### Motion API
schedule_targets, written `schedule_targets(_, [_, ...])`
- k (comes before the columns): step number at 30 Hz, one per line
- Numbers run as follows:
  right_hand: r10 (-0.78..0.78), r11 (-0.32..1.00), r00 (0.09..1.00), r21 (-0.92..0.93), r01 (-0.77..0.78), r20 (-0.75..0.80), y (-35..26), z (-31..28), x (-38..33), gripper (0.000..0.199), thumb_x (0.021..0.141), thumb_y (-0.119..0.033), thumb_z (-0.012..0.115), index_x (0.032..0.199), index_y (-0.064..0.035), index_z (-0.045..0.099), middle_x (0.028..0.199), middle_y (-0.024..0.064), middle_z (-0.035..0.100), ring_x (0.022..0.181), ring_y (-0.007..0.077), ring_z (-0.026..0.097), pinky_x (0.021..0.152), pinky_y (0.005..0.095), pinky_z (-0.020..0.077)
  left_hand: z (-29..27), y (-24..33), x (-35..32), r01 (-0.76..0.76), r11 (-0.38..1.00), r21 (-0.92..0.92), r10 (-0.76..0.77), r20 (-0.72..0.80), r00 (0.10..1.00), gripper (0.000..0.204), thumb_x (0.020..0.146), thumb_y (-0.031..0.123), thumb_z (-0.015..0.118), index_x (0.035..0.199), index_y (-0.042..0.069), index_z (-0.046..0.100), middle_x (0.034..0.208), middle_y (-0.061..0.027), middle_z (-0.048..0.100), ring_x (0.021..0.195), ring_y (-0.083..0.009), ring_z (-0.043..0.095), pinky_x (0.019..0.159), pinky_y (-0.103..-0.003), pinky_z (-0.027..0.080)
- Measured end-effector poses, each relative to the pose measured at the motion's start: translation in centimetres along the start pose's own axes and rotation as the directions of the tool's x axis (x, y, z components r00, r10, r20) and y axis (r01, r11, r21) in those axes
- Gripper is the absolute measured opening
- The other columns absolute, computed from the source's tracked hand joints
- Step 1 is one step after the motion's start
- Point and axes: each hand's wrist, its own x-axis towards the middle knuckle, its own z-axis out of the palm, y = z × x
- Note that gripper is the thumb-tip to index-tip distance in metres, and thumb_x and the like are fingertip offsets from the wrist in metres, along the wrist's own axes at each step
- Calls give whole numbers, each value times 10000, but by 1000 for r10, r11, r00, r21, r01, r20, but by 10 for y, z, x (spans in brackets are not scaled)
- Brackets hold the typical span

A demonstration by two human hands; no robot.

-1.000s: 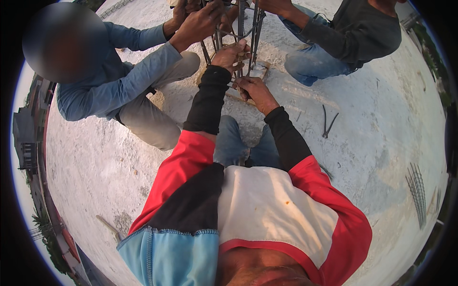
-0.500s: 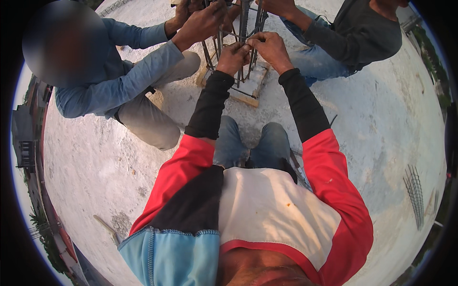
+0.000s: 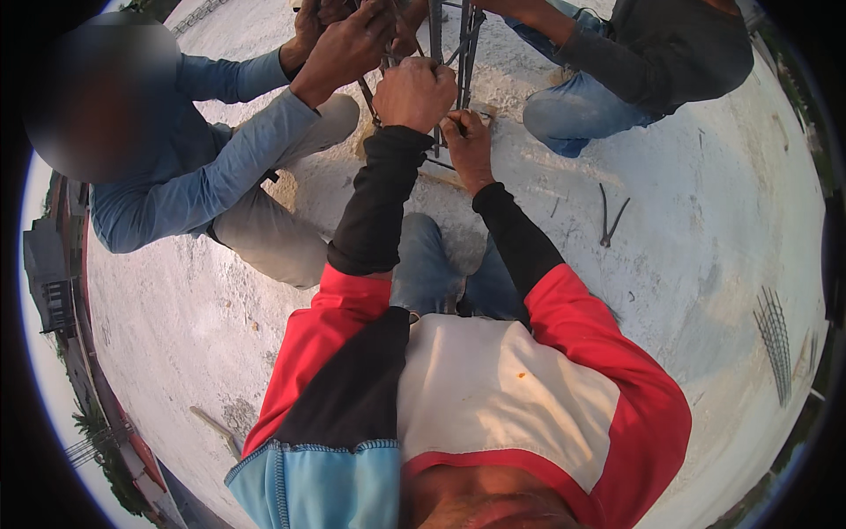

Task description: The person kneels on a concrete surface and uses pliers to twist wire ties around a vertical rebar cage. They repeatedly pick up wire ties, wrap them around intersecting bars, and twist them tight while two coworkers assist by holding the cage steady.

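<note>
A cage of upright steel bars [image 3: 449,53] stands on the concrete slab in front of my knees. My left hand [image 3: 414,93] is closed in a fist around one of the bars. Just below and to the right, my right hand [image 3: 467,145] pinches a thin dark wire or small tool against the cage near its foot; which one I cannot tell. A person in a blue shirt at the left has a hand [image 3: 345,48] on the same cage. A second person in a dark top [image 3: 679,53] reaches in from the upper right.
A bent pair of short steel pieces [image 3: 610,216] lies on the concrete [image 3: 705,264] to my right. A rebar mesh [image 3: 775,339] lies at the far right edge. A stick [image 3: 216,428] lies at lower left, beyond which the slab edge drops away.
My right hand has dropped from high on the bars to the cage's foot. My left hand has closed higher on a bar.
</note>
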Motion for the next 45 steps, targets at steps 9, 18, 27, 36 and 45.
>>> schedule_targets(9, [-627,688,778,-493,532,-36,-38,-35,61,202,833,-104,819,1020,-115,742,921,45,644,694,259,622,652,365,512,-3,-8,-14,-91,994,55,93,-36,995,338,914,342,595,981,75,792,878,-243,738,828,-482,711,778,-538,575])
schedule_targets(18, [123,760,974,649,30,-189,-28,19,43,156,937,-210,683,899,-62,649,887,150,582,818,327,632,709,420,503,18,70,1,-246,657,712,204,146,968,341,900,381,635,905,73,781,874,-213,758,804,-432,746,745,-509,602])
schedule_targets(27, [222,665,727,-445,-601,-650,172,-258,-131,252,947,-135,674,1172,-23,684,1063,186,621,999,358,641,822,465,529,18,-39,-113,-88,957,278,-80,542,837,375,1023,375,647,918,28,742,704,-142,709,675,-350,706,640,-451,511])
schedule_targets(36, [514,-78,444,-556,-828,-734,328,-436,-182,479,900,-342,721,1252,-41,599,1324,232,563,1232,443,590,967,534,558,97,-52,-196,-202,958,202,-45,806,590,270,957,368,706,998,101,722,878,-156,754,857,-397,732,753,-507,571])
schedule_targets(45, [275,355,821,-740,-571,-500,203,-483,-135,213,818,-104,708,1012,-38,648,964,207,671,850,404,684,765,512,536,126,10,-185,-231,971,-55,201,708,677,262,932,274,726,1131,106,703,997,-188,731,946,-394,706,835,-505,572])
